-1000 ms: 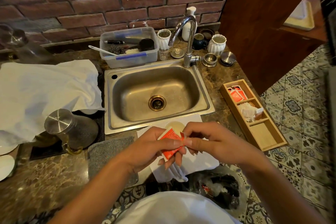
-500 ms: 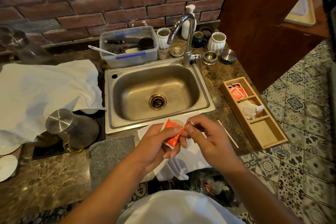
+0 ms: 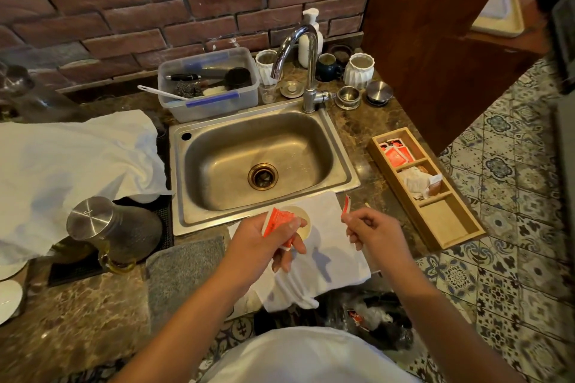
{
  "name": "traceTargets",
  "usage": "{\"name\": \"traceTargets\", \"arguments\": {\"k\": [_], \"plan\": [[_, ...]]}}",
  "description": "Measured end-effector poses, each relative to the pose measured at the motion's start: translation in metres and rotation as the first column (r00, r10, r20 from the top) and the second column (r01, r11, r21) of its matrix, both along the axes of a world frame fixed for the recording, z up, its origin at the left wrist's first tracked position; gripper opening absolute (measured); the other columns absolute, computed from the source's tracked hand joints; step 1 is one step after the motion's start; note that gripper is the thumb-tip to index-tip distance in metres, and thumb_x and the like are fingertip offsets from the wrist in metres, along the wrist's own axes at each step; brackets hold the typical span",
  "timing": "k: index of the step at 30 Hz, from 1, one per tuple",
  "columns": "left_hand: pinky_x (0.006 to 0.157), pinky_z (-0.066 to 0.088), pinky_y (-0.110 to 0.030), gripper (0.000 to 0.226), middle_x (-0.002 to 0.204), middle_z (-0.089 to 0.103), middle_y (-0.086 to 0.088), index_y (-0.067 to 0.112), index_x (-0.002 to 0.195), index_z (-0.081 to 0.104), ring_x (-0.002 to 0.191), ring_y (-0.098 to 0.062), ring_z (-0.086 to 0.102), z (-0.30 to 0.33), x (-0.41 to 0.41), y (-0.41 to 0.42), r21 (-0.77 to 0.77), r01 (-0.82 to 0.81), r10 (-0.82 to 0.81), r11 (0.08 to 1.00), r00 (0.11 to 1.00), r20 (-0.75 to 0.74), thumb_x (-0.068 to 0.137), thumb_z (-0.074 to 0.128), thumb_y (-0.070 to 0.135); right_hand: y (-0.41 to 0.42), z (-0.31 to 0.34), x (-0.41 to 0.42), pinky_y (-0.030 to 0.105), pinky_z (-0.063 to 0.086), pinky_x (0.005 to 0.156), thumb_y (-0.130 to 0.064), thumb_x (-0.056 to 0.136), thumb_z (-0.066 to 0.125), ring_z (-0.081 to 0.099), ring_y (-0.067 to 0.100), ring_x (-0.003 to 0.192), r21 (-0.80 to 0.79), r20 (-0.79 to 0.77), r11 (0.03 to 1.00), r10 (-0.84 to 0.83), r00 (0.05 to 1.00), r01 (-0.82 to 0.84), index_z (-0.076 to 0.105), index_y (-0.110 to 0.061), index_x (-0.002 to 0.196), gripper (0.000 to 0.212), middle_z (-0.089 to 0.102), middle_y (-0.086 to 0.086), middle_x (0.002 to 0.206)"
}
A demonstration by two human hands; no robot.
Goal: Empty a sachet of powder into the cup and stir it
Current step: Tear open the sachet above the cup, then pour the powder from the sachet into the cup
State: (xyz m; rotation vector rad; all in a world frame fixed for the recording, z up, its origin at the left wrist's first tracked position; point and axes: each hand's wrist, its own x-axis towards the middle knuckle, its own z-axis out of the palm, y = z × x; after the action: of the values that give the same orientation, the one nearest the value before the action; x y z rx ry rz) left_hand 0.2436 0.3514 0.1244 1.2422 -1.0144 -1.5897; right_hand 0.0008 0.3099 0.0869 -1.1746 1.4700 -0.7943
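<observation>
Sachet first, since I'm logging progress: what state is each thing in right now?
Sachet: torn open, gripped in left hand.
Torn strip: separated, pinched in right hand.
Cup: upright on white cloth.
Faucet: no water running.
Sink: no standing water seen.

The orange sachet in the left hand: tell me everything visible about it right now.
The orange powder sachet is a small flat packet, glossy like foil or plastic, with white edging. The left hand pinches it, tilted, above the small pale cup on the white cloth. Its top looks torn off: the right hand holds a narrow orange torn strip apart from it. No powder is visible.
</observation>
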Motion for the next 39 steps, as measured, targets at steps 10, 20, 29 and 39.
{"name": "traceTargets", "arguments": {"k": [10,20,29,39], "plan": [[0.046,0.046,-0.026,0.02,0.084,0.077,-0.012,0.014,0.108,0.068,0.056,-0.021,0.063,-0.025,-0.019,0.007,0.029,-0.105,0.1,0.994,0.985,0.141,0.103,0.059,0.032,-0.023,-0.096,-0.044,0.027,0.06,0.057,-0.025,0.093,0.075,0.072,0.017,0.063,0.306,-0.346,0.906,-0.182,0.92,0.294,0.078,-0.016,0.08,0.017,0.077,0.003,0.071],[0.054,0.052,-0.027,0.012,0.088,0.077,-0.01,0.021,0.102,0.072,0.061,-0.018,0.065,-0.039,-0.026,0.019,0.033,-0.088,0.081,0.996,0.984,0.157,0.1,0.062,0.028,-0.026,-0.116,-0.061,0.026,0.054,0.053,-0.026,0.092,0.075,0.073,0.014,0.065,0.399,-0.421,0.865,-0.122,0.899,0.304,0.077,-0.016,0.086,0.012,0.077,0.002,0.073],[0.059,0.054,-0.032,0.01,0.092,0.077,-0.011,0.017,0.112,0.063,0.064,-0.023,0.067,-0.042,-0.034,0.019,0.037,-0.049,0.043,0.998,0.988,0.146,0.106,0.055,0.02,-0.029,-0.119,-0.07,0.027,0.055,0.059,-0.026,0.092,0.076,0.072,0.015,0.07,0.414,-0.448,0.87,-0.062,0.892,0.269,0.077,-0.015,0.092,0.012,0.076,0.003,0.081],[0.06,0.054,-0.032,0.01,0.092,0.078,-0.01,0.031,0.103,0.069,0.067,-0.023,0.068,-0.04,-0.032,0.021,0.048,-0.106,0.1,0.993,0.988,0.12,0.1,0.059,0.028,-0.017,-0.087,-0.059,0.03,0.057,0.061,-0.032,0.098,0.062,0.071,0.014,0.073,0.234,-0.527,0.946,-0.072,0.847,0.226,0.066,-0.021,0.115,0.021,0.073,0.001,0.087]]}}
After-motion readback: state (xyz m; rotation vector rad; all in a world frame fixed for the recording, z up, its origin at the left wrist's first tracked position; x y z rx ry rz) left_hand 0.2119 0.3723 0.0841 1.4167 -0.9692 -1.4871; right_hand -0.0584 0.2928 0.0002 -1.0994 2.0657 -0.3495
